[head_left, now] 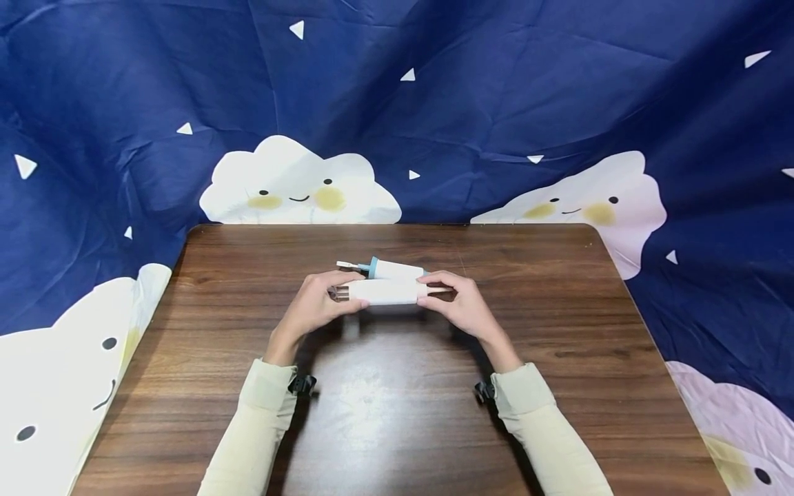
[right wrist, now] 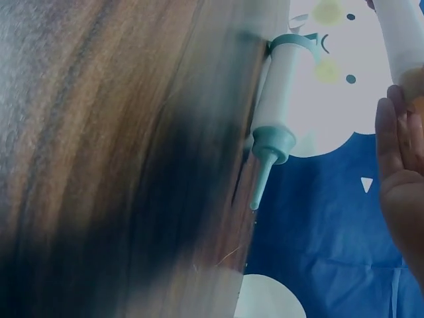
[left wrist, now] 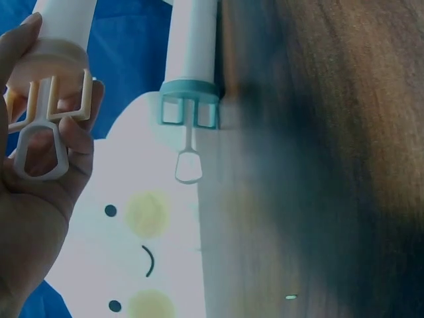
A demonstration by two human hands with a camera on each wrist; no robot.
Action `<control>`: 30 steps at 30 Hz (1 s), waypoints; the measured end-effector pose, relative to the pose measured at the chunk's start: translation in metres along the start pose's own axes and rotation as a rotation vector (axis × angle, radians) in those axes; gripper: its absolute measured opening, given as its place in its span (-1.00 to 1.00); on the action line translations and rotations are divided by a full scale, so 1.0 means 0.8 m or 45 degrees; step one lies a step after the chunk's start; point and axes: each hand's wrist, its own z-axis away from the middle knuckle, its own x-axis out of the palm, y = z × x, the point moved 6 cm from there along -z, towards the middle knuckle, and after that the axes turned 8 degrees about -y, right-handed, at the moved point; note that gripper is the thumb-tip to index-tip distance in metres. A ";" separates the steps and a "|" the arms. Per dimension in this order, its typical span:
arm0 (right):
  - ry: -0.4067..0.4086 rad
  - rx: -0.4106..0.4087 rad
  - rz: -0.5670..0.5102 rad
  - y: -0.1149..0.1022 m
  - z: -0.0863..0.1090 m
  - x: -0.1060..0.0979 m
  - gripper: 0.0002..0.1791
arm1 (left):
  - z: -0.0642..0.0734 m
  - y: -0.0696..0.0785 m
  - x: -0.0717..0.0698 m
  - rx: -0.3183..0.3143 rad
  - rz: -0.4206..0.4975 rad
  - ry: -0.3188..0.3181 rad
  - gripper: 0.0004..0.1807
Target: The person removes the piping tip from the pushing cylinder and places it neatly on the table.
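Note:
A white-barrelled syringe with beige ends [head_left: 387,292] is held level above the table between both hands. My left hand [head_left: 316,301] grips its plunger end, thumb in front and fingers behind. In the left wrist view, the pale ring handle [left wrist: 41,173] of the plunger sits near that palm. At the opposite end my right hand [head_left: 460,303] pinches the barrel beside the thin beige nozzle [head_left: 440,290]. Just behind lies a second white syringe with teal ends [head_left: 398,269] on the table, its ring handle pointing left and its nozzle [right wrist: 264,180] pointing right.
The brown wooden table [head_left: 397,427] spreads out under both arms. Behind it and along its sides hangs a dark blue cloth [head_left: 471,89] printed with white clouds and small triangles. A dark strap piece [head_left: 302,386] shows at the left wrist, another [head_left: 484,392] at the right.

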 end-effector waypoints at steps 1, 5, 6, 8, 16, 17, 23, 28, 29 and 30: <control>-0.001 -0.004 0.014 -0.002 0.000 0.000 -0.59 | 0.001 0.001 -0.001 0.001 0.003 0.007 -0.54; -0.029 0.021 0.013 -0.021 0.000 0.002 -0.52 | 0.000 0.004 -0.006 0.009 0.008 0.019 -0.52; -0.037 0.042 0.002 -0.026 0.000 0.002 -0.52 | 0.000 0.006 -0.007 0.011 0.010 0.020 -0.52; -0.046 0.075 -0.013 -0.037 0.000 0.002 -0.56 | 0.000 0.008 -0.009 0.018 0.010 0.022 -0.50; -0.032 0.092 -0.033 -0.054 0.000 -0.002 -0.71 | 0.001 0.015 -0.017 0.027 -0.020 0.030 -0.51; -0.031 0.096 -0.042 -0.054 0.000 -0.002 -0.71 | 0.002 0.015 -0.017 0.024 -0.021 0.028 -0.51; -0.028 0.063 -0.087 -0.053 0.000 -0.001 -0.67 | 0.003 0.016 -0.017 0.013 -0.032 0.026 -0.52; -0.036 0.040 -0.085 -0.054 0.002 -0.001 -0.65 | 0.005 0.017 -0.016 0.034 -0.041 0.045 -0.52; -0.037 0.042 -0.082 -0.054 0.002 -0.001 -0.66 | 0.005 0.018 -0.016 0.036 -0.039 0.048 -0.53; -0.036 0.041 -0.069 -0.056 0.003 -0.002 -0.67 | 0.005 0.018 -0.017 0.039 -0.036 0.051 -0.52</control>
